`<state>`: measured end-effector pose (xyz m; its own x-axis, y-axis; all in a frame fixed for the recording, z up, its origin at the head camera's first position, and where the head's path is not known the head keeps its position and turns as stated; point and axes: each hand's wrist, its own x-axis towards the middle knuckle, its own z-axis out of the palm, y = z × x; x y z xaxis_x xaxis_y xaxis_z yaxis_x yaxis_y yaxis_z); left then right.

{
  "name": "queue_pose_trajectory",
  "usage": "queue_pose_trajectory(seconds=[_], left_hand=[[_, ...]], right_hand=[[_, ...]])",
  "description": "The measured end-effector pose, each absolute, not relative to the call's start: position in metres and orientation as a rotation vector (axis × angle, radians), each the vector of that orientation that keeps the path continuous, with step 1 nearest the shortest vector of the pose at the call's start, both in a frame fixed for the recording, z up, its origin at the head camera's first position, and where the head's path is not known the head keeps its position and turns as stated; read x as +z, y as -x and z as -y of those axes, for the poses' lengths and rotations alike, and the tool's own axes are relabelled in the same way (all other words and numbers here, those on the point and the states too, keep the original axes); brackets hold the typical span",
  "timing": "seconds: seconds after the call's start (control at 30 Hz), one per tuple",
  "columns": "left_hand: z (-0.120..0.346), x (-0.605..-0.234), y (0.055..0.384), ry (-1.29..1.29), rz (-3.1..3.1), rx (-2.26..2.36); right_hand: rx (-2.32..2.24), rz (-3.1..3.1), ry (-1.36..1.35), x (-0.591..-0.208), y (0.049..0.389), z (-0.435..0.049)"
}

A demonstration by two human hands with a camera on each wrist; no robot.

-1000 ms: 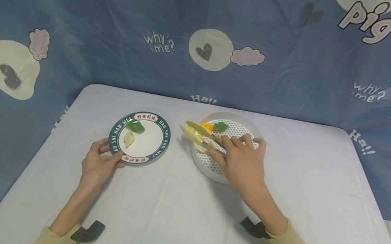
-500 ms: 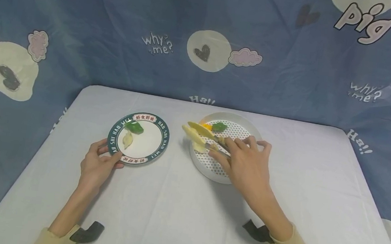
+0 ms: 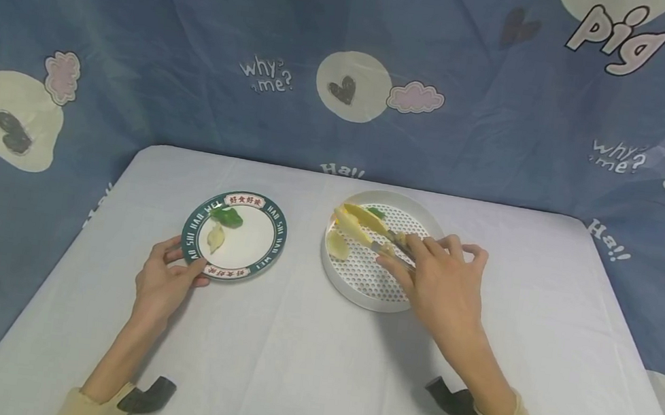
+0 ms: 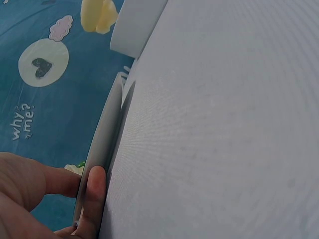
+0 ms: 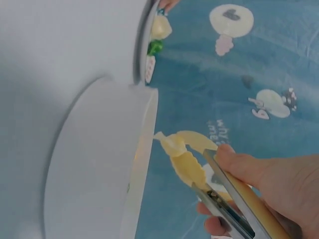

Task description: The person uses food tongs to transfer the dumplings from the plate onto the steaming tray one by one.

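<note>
My left hand (image 3: 163, 284) pinches the near-left rim of a small plate (image 3: 264, 265) with a green lettered border. In the left wrist view, its thumb and a finger (image 4: 95, 191) lie on either side of the plate's edge. On the plate are a green piece (image 3: 228, 216) and a pale yellow dumpling-shaped piece (image 3: 215, 239). My right hand (image 3: 443, 285) grips metal tongs (image 3: 398, 252) with yellow tips (image 3: 355, 226), above a round white perforated tray (image 3: 359, 297). A pale yellow piece (image 5: 172, 144) shows at the tips; whether they clasp it I cannot tell.
Inside the tray lie another pale yellow piece (image 3: 338, 244) at the left and a green piece (image 3: 376, 212) at the back, partly behind the tongs. A white cloth (image 3: 314, 370) covers the table. Behind it hangs a blue printed curtain (image 3: 467, 161).
My right hand has drawn the tongs to the right, bringing their tips from beyond the tray's left rim to over the tray. The pale piece at its left is now uncovered. My left hand stays put.
</note>
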<state>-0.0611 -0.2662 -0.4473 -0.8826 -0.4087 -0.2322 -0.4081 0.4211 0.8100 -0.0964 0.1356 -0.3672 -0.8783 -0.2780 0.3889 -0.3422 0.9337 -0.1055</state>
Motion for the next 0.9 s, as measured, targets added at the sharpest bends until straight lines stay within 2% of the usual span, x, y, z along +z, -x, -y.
queue_pose_trajectory(seconds=[0.5,0.9], left_hand=[[0.266,-0.446,0.061,-0.78,2.668,-1.487],[0.266,-0.447,0.061,-0.78,2.659,-1.508]], right_hand=[[0.271,2.715,-0.396,-0.367,0.099,-0.142],[0.213,2.751,-0.473,-0.366,0.097,-0.119]])
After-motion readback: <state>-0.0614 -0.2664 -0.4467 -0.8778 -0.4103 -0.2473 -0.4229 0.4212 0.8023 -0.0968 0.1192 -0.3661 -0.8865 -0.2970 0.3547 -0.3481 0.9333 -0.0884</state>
